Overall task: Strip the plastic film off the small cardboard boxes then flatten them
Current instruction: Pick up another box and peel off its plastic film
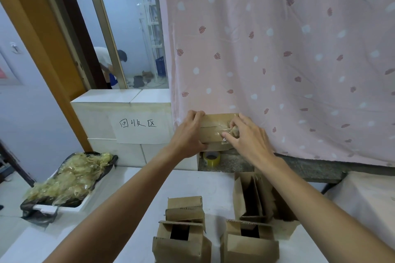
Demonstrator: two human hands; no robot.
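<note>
I have the box (213, 129) lifted clear of the counter (132, 188), above its far edge and in front of the curtain (277, 49), my left hand (188, 134) gripping its left end with fingers (195, 115) curled over the top and the thumb underneath. My right hand (248, 139) pinches a bunched bit of film (232, 130) on the front face between thumb and fingertips. To do this well, I judge I should hold the left grip firm and peel the film sideways along the face in one steady pull, not a snatch, so it comes off whole rather than tearing.
</note>
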